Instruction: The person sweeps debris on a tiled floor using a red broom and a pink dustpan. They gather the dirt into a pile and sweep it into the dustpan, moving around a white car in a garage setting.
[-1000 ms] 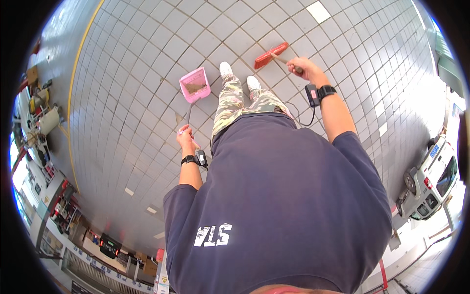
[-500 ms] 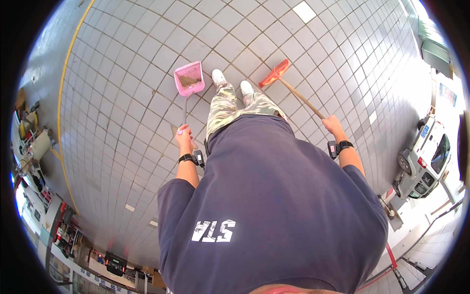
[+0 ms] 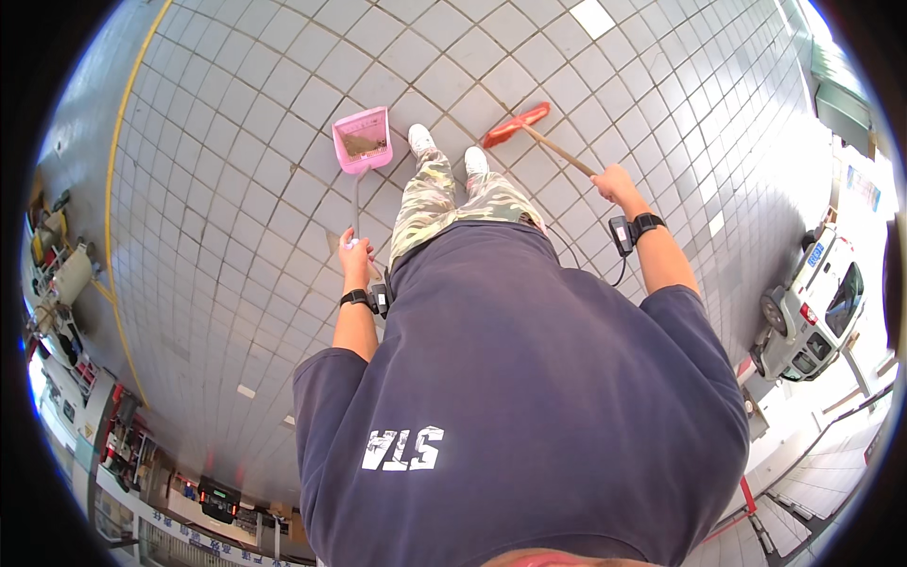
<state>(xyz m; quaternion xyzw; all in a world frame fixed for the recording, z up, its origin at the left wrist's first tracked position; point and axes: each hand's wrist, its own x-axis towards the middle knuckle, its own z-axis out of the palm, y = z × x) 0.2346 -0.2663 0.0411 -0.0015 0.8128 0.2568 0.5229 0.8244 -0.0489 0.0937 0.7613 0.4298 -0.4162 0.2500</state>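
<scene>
My left hand (image 3: 355, 255) is closed round the grey handle of a pink long-handled dustpan (image 3: 365, 163). Brownish dirt lies inside the pan, which is just left of my white shoes. My right hand (image 3: 616, 183) grips the wooden stick of a broom (image 3: 557, 150) with a red head. That head is right of my feet and in front of them, slanting across the tiles. Black straps with small devices circle both wrists.
Grey floor tiles (image 3: 236, 189) spread all around me, with a yellow line (image 3: 115, 180) along the left. A silver van (image 3: 814, 317) stands at the right. Machines and equipment (image 3: 71, 274) line the left edge, and a dark vehicle (image 3: 219, 501) is at the lower left.
My right hand has moved forward and to the left, and the broom head has shifted left, nearer my feet. The dustpan has moved slightly forward in the picture.
</scene>
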